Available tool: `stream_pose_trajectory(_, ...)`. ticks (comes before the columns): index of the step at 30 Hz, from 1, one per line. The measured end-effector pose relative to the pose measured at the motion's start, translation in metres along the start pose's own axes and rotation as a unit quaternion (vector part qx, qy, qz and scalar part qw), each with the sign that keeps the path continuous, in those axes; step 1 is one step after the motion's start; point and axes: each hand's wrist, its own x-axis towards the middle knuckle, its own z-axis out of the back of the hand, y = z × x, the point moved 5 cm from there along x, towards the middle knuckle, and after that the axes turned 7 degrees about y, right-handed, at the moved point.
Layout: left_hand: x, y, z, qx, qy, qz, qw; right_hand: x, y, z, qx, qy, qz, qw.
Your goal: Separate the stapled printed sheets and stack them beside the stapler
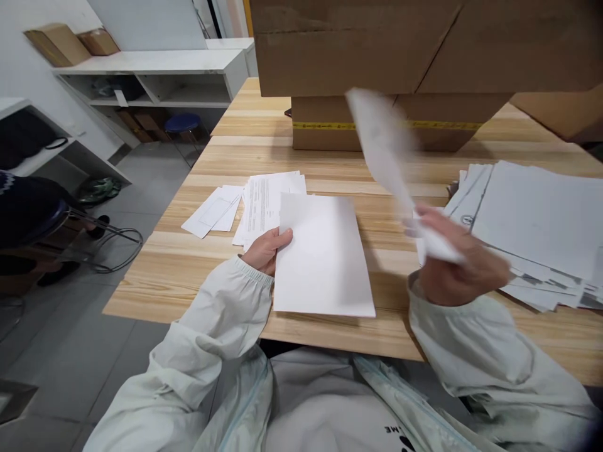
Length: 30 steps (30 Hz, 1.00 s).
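My left hand [267, 250] grips the left edge of a stack of white paper [323, 257], thumb on top, just above the table's front. Raised to the right, my right hand [455, 257] is closed around a white sheet of paper [381, 141], which is bent and smeared by motion. Behind my left hand lie some printed sheets [266, 204] and small white slips [211, 210]. To the right of my right hand is a spread pile of papers [537, 216], some with printing on them.
Large cardboard boxes [367, 50] stand stacked at the back of the wooden table [188, 276]. A white shelf [155, 61], a blue stool [182, 123] and a seated person's legs [70, 251] are to the left.
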Motion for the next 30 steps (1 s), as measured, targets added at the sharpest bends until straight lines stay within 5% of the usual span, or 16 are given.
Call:
stream_pose_trajectory(2,-0.001,-0.005,-0.002,-0.013,-0.030,-0.013,0.999,-0.016,0.004,-0.023,-0.040,0.157,0.081,0.983)
stream_pose_trajectory(5,-0.004,-0.014,-0.006,-0.053,-0.080,-0.036,0.995,-0.031,0.003,-0.037,-0.102,0.260,0.242,0.929)
stream_pose_trajectory(13,-0.007,-0.019,-0.005,-0.089,-0.099,-0.063,0.989,-0.039,0.001,-0.043,-0.143,0.278,0.395,0.864)
stream_pose_trajectory(23,-0.005,-0.014,-0.002,-0.072,-0.051,-0.065,0.994,-0.046,-0.003,-0.052,-0.168,0.313,0.429,0.830)
stream_pose_trajectory(25,-0.004,-0.014,0.000,-0.046,-0.035,-0.082,0.995,-0.047,-0.003,-0.052,-0.158,0.319,0.412,0.839)
stream_pose_trajectory(30,-0.004,-0.019,0.005,0.072,-0.022,-0.152,0.985,-0.023,-0.020,-0.034,0.002,0.173,0.178,0.969)
